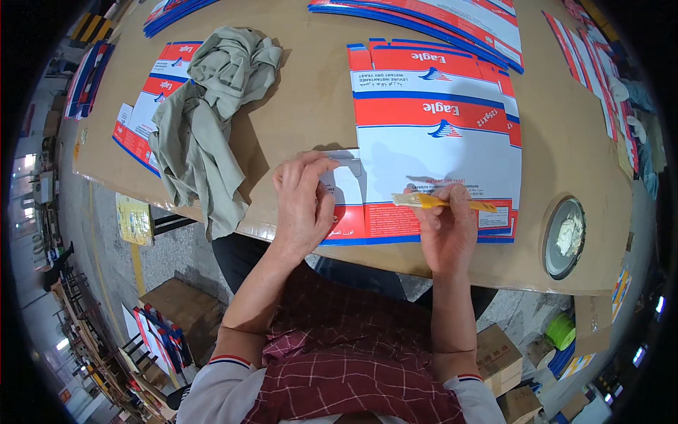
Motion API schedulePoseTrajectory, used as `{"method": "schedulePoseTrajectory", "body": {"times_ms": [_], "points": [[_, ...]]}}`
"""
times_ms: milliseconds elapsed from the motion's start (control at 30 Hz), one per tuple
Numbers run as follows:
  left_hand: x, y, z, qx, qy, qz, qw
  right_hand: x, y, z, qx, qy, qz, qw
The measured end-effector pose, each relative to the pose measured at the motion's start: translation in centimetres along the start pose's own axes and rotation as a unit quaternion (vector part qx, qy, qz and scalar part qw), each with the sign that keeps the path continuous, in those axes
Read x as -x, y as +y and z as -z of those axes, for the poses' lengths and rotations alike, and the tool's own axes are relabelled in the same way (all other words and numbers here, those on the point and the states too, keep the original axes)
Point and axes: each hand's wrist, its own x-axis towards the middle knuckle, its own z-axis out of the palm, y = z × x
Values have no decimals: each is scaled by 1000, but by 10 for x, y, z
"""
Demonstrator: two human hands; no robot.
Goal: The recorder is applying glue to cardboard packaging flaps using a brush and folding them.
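Note:
A flat, unfolded carton (395, 152) in white, red and blue lies on the table in front of me. At its left side flap is my left hand (305, 201), fingers curled and closed on the flap's edge; part of the flap is hidden under them. My right hand (450, 230) pinches a paintbrush (434, 202) with a yellow handle and pale bristles. The brush is held level over the carton's lower printed part, bristles toward the left. To the right, near the table's front edge, sits a round shallow dish (549, 247) holding white paste (569, 235).
A crumpled grey-green cloth (212, 124) lies at the left, partly over another flat carton (145, 106) and hanging off the front edge. Stacks of flat cartons (452, 28) lie at the back, with more (583, 63) at the far right. Brown boxes (498, 357) stand below the table.

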Motion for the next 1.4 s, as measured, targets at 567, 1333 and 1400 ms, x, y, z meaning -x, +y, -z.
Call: {"method": "schedulePoseTrajectory", "body": {"times_ms": [567, 1333, 1400], "points": [[14, -15, 1, 93, 112, -99, 984, 16, 23, -19, 326, -139, 168, 920], [16, -12, 1, 28, 130, -121, 984, 40, 28, -51, 554, -212, 413, 691], [17, -12, 0, 33, 133, -123, 983, 36, 33, -53, 567, -249, 374, 690]]}}
